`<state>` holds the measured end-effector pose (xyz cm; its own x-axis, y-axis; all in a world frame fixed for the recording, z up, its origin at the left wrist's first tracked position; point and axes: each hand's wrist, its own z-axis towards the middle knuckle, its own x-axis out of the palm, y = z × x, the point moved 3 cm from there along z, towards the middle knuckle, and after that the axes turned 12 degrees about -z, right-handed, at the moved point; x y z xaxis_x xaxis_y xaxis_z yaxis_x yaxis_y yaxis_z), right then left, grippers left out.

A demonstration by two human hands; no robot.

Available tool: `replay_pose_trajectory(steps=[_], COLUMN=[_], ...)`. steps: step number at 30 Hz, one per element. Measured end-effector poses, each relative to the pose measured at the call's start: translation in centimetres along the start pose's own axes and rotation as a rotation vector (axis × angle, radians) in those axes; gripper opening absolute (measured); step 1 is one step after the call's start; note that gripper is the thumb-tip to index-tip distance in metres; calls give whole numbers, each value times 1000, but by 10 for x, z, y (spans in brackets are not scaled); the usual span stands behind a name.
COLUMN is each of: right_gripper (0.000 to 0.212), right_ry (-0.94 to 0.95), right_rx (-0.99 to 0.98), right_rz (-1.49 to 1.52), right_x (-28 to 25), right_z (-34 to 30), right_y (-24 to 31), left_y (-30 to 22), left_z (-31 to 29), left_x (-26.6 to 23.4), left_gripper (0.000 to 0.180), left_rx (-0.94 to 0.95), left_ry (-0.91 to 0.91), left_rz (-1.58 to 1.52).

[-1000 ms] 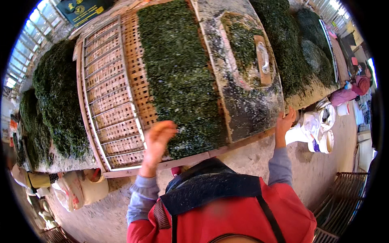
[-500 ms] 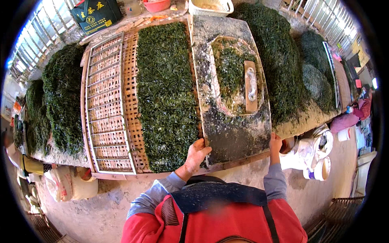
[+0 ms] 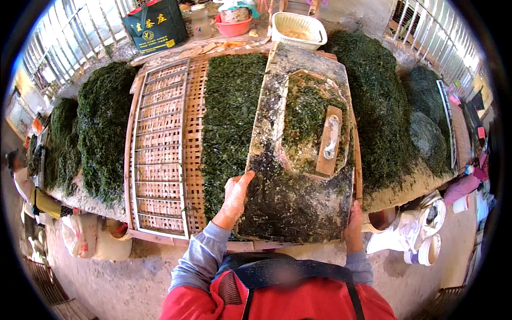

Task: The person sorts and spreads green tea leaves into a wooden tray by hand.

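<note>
Between my hands is a large flat board, dark and speckled, with green shreds stuck to it. Fixed on its upper part is a wooden block with a pale metal handle. My left hand grips the board's left edge, thumb on top. On the opposite edge, near the front corner, my right hand is closed, its fingers partly hidden. The board lies at a slant over part of a spread layer of chopped green seaweed-like strands. Left of that layer, a metal barred frame rests on a woven bamboo rack.
Heaps of green strands stand left, with more heaps right. Behind are a white basket, a red basin and a dark green bag. Buckets and sacks sit below the front edge. Other people are off to both sides.
The board's near end has swung left and toward me, covering more of the green layer. My left hand has moved further up its edge. The whole view has shifted.
</note>
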<state>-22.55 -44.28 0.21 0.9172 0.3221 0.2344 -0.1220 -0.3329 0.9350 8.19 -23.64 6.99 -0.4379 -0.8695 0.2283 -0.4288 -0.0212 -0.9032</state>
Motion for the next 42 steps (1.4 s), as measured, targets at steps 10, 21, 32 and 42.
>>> replay_pose_trajectory(steps=[10,21,32,42], right_gripper=[29,41,38,24], right_ry=[85,246,148,35], right_rx=[-47,-95,-118,-133], right_rz=[-180,-200,-227,-343], right_x=[19,129,148,134], right_z=[-26,-22,-22,-4], right_y=[-40,-15,-28,-49], left_y=[8,2,21,-58], left_z=[-46,-13,18,-32], left_x=[-95,-160,-179,-204], left_gripper=[37,31,41,42], left_rx=[93,129,130,580], left_ry=[-45,-199,-172,-219], left_rz=[-27,-316,-193,838])
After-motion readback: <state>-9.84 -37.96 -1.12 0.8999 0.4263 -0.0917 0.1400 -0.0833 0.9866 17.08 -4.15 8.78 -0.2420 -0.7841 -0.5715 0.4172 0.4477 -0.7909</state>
